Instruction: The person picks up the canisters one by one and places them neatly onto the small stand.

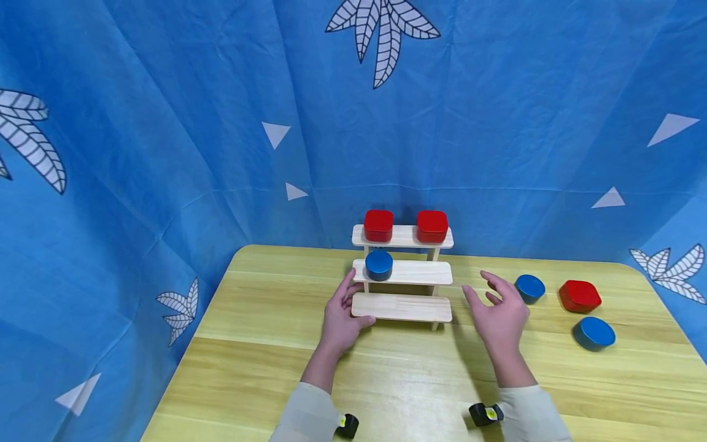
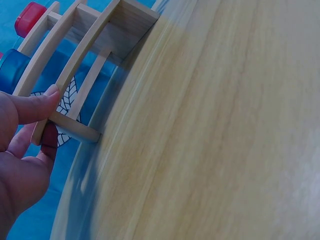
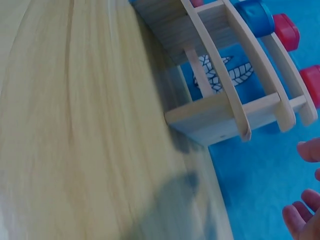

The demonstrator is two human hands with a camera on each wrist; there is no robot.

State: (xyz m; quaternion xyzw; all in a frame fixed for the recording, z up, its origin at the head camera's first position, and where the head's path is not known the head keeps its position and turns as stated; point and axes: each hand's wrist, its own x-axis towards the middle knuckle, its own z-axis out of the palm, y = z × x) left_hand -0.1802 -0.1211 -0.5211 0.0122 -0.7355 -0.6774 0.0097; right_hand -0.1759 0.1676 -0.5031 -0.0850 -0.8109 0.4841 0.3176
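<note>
A three-tier wooden display shelf (image 1: 402, 307) stands at the back of the table. My left hand (image 1: 339, 325) holds the left end of its lowest board, thumb on top and fingers beneath, as the left wrist view shows (image 2: 27, 165). Two red square containers (image 1: 378, 226) (image 1: 432, 227) sit on the top board, one at each side. On the middle board's left part stands a blue round container (image 1: 378, 266). To the right of the shelf, my right hand (image 1: 501, 316) hovers with fingers spread and slightly bent, touching nothing.
Right of my right hand, on the wooden table (image 1: 265, 319), lie a blue round container (image 1: 530, 289), a red container (image 1: 580, 296) and another blue round container (image 1: 593, 333). A blue patterned cloth (image 1: 364, 135) hangs directly behind the shelf and down the left side.
</note>
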